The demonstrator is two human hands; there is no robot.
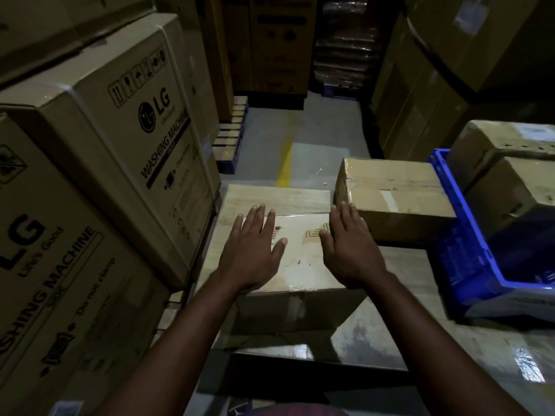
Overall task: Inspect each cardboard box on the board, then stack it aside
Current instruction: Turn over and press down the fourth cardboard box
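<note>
A taped cardboard box (300,265) with small printed symbols on its top sits on the wooden board (402,274) in front of me. My left hand (252,250) lies flat on the left half of its top, fingers straight. My right hand (348,244) lies flat on the right half, fingertips near the far right corner. A second, darker cardboard box (396,196) stands on the board just beyond and to the right, apart from my hands.
Tall washing machine cartons (99,151) wall off the left side. A blue plastic crate (468,250) at the right holds more cardboard boxes (507,190). A grey floor aisle with a yellow line (285,163) runs ahead between stacked cartons and pallets.
</note>
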